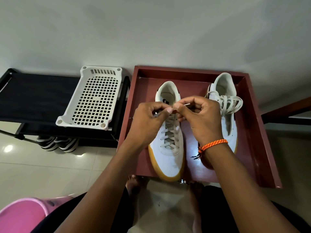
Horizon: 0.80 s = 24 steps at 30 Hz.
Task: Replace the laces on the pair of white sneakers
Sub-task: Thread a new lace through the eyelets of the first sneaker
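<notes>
Two white sneakers with yellow soles stand in a dark red tray [249,125]. The left sneaker [171,153] has its lace [169,137] crossed through the lower eyelets. Above its tongue, my left hand [149,121] and my right hand [200,118] meet fingertip to fingertip, each pinching an end of that lace; a thin lace tip sticks out by my right thumb. The right sneaker [227,105] carries a loose bundle of white lace [231,105] piled over its tongue. An orange braided band circles my right wrist.
A white perforated plastic basket [92,98] lies on a black shoe rack [33,98] to the left, with striped shoes [57,143] under it. A pink bucket [23,214] sits at the bottom left. My bare feet rest on the tiled floor below the tray.
</notes>
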Each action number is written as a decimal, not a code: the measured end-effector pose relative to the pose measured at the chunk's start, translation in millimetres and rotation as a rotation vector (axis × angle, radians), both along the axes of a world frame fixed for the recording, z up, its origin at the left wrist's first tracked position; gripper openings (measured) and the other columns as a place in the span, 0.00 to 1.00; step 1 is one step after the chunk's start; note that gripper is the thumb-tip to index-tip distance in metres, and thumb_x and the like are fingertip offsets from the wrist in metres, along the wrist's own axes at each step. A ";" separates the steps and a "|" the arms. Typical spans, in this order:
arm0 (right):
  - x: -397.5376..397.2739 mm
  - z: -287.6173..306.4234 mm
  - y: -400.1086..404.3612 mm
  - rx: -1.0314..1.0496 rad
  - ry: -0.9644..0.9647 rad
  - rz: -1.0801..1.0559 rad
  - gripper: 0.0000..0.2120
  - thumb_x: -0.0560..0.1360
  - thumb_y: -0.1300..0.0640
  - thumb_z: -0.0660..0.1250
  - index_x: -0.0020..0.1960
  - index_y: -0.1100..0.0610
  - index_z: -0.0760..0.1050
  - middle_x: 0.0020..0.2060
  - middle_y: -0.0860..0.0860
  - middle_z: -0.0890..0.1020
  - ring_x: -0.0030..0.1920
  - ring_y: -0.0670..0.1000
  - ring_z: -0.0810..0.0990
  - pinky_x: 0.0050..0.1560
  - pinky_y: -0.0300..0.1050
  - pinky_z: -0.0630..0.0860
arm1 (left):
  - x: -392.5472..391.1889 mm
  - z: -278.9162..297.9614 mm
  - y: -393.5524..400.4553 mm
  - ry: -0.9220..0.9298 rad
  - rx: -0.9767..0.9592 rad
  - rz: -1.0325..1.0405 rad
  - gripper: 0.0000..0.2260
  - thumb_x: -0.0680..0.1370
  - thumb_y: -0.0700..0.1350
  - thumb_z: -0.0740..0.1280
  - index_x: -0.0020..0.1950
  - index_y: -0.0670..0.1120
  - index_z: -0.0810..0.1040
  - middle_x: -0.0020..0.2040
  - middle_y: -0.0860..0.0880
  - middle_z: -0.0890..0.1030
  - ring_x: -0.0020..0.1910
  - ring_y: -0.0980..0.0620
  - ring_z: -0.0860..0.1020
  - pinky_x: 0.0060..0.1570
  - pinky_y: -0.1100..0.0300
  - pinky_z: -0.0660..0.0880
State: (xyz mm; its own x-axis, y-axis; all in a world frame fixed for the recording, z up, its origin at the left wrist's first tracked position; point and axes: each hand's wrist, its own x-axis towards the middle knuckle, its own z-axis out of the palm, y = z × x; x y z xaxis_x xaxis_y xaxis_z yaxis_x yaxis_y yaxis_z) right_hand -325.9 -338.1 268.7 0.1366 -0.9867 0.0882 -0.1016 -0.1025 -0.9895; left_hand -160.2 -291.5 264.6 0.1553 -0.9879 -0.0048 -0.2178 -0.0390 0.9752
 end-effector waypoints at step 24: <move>6.2 -4.7 10.3 -0.192 0.194 0.144 0.15 0.86 0.53 0.61 0.69 0.50 0.80 0.64 0.46 0.80 0.67 0.48 0.78 0.69 0.53 0.75 | -11.1 14.4 4.1 0.181 -0.051 -0.051 0.16 0.90 0.38 0.54 0.76 0.46 0.71 0.40 0.58 0.77 0.33 0.60 0.72 0.38 0.71 0.72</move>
State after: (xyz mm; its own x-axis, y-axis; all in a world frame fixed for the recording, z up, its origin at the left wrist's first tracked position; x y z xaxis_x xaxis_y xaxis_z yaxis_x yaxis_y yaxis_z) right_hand -319.7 -327.8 264.1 0.3059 -0.9239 0.2297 -0.2581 -0.3128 -0.9141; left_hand -171.3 -287.4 279.0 0.1058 -0.9941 0.0226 -0.0389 0.0186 0.9991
